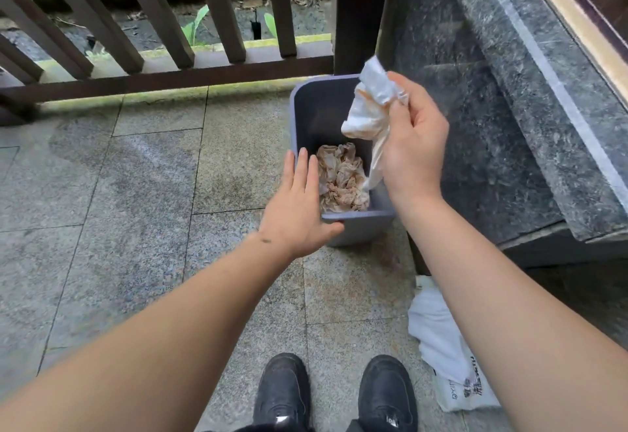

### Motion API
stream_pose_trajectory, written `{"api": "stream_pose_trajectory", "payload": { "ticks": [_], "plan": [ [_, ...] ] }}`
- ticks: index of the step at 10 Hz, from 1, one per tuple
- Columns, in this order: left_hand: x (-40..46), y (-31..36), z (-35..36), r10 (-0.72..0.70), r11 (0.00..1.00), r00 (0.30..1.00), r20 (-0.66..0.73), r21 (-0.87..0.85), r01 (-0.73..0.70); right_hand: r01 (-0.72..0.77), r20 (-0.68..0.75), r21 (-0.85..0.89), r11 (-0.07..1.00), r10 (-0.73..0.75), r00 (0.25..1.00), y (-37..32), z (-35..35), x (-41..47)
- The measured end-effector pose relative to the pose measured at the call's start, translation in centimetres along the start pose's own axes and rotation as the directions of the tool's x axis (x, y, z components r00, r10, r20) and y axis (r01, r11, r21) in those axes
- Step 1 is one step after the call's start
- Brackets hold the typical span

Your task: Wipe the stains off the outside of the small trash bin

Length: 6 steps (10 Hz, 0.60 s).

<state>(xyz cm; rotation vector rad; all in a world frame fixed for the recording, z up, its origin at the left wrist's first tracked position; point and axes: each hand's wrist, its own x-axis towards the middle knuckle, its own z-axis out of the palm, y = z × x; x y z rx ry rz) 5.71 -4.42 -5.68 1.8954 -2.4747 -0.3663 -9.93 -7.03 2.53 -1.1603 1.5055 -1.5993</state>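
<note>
Right hand [413, 146] pinches stained wipe [368, 115] above bin [306, 115]; left hand [300, 207] fingers straight, together, on near-left rim corner.

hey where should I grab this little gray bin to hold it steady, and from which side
Probably the near left corner of the trash bin's rim, from the left. Its top is open, the rim is thin enough to pinch, the left hand already rests there, and the right hand holds the stained wipe.

Grey stone-tiled floor [136, 193], dark wooden railing [163, 78], speckled granite ledge [543, 108].
</note>
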Motion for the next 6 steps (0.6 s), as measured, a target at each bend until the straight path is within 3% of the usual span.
{"api": "stream_pose_trajectory", "payload": {
  "ticks": [1, 2, 3, 4, 5, 6],
  "plan": [
    [-0.1, 0.0, 0.1, 0.008, 1.000, 1.000, 0.004, 0.014, -0.008, 0.012, 0.354, -0.517, 0.856, 0.201, 0.913, 3.0, 0.6, -0.1],
    [0.0, 0.3, 0.1, -0.003, 0.999, 1.000, 0.004, 0.034, 0.003, 0.204, 0.496, -0.855, 0.476, 0.639, 0.588, 3.7, 0.5, -0.7],
    [-0.7, 1.0, -1.3, -0.048, 0.999, 0.995, 0.093, 0.011, 0.047, 0.181, 0.520, -0.797, 0.577, 0.501, 0.691, -0.2, 0.1, 0.0],
    [-2.3, 2.1, -4.3, -0.059, 0.998, 0.992, 0.114, 0.039, 0.055, 0.249, 0.500, -0.818, 0.518, 0.427, 0.753, -4.6, -1.6, -0.1],
    [-4.4, 2.7, -9.6, -0.073, 0.995, 0.993, 0.090, 0.068, 0.067, 0.437, 0.550, -0.833, 0.338, 0.426, 0.718, -8.0, -5.1, -3.0],
    [-7.8, 4.0, -13.6, -0.103, 0.994, 0.987, 0.126, 0.061, 0.096, 0.507, 0.483, -0.852, 0.129, 0.567, 0.667, -11.0, -9.0, -6.0]
  ]
}}
